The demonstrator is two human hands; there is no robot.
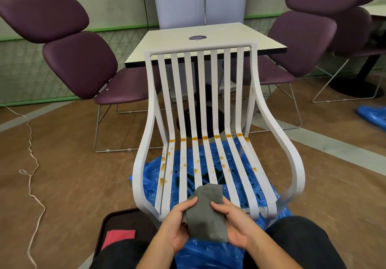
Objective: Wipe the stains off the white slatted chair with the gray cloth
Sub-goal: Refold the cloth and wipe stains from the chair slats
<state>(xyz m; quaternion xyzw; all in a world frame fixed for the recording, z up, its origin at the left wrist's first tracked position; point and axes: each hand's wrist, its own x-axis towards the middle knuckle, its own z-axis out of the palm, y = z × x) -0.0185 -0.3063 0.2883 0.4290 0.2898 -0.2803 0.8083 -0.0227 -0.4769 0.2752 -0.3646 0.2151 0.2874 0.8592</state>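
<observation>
A head-worn view looks down at two bare hands holding a gray cloth (205, 216) between them. The left grip (177, 225) is clamped on the cloth's left edge, thumb on top and fingers curled beneath. The right grip (236, 225) is clamped on the opposite edge in the same way, thumb pressed into the fabric. The cloth is bunched and stands up between the two thumbs, its upper end overlapping the front edge of the seat in this view (whether it touches the slats, I cannot tell).

Just beyond both grips stands a white slatted chair (198, 47), facing the person. Orange stains (204, 137) run in a row across the slats where seat meets back, well beyond the grips, with smaller drips scattered nearer them, mostly to the left side. A blue plastic sheet (154, 170) lies under the chair and reaches back beneath the grips.

Left of the left grip sits a dark tray (125, 216) with a red cloth (121, 235) in it. Far beyond the chair is a pale counter (229, 35), with purple chairs (79, 64) on either side
</observation>
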